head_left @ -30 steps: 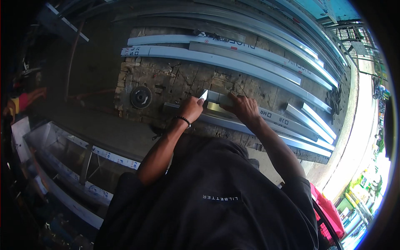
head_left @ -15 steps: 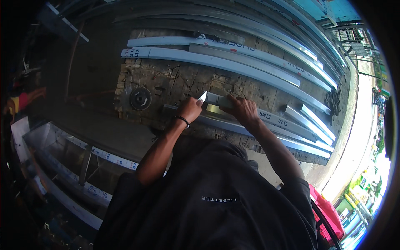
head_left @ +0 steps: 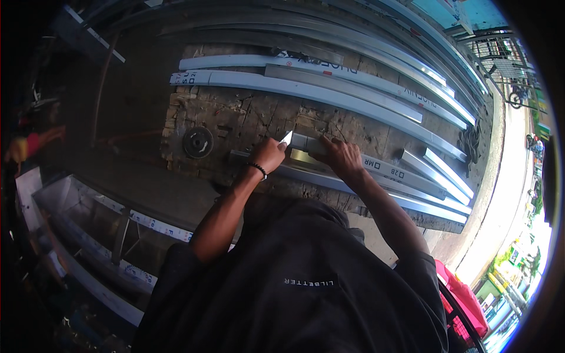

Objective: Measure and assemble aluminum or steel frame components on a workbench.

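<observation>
Over the worn wooden bench, both my hands are on a short piece of grey metal tube. My left hand, with a dark beaded bracelet at its wrist, is closed round the left end, where a bright pointed metal face shows beside the fingers. My right hand is wrapped over the right part, its fingertips partly hidden. Just below lies a long printed metal tube, passing under my right hand. Left of my left hand, a round dark disc lies flat on the bench.
Long film-covered metal tubes lie across the bench's far side, with more stacked behind. Shorter tubes lie at the right. A metal frame stands lower left. Another person's hand shows at the far left; a road runs along the right.
Both hands keep nearly the same hold on the tube. A dark wheeled shape has appeared on the road at the upper right.
</observation>
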